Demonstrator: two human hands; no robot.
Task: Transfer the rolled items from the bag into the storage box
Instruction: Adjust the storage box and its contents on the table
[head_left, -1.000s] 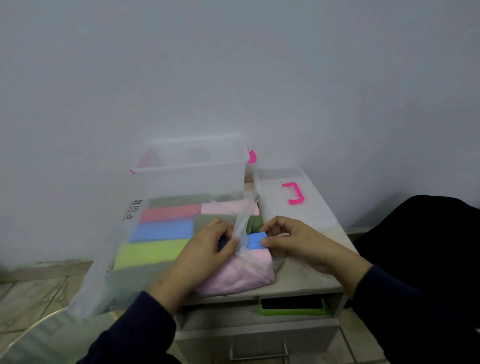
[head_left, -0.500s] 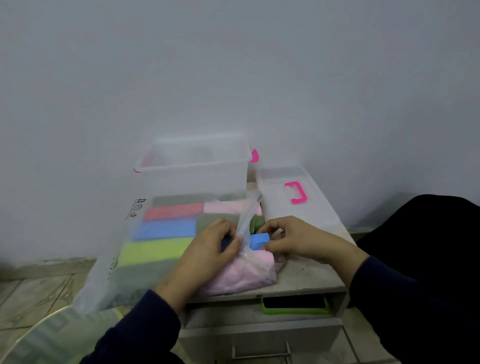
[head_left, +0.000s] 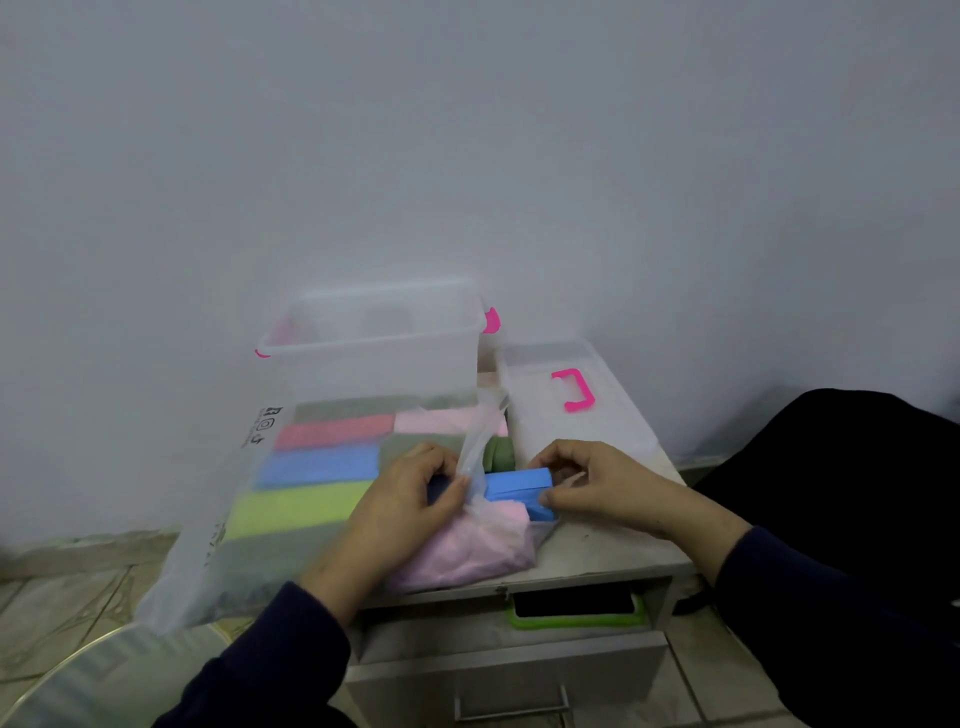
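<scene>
**Blue roll drawn further out of the bag**

The box stands empty at the back of the desk. At the mouth of the bag, plastic is pinched by the left hand. The blue roll, gripped by the right hand, now protrudes further than before; the first transfer appears under way.

I see coloured rolls lying packed in the clear bag, its mouth open; the clear box stands behind.
</scene>
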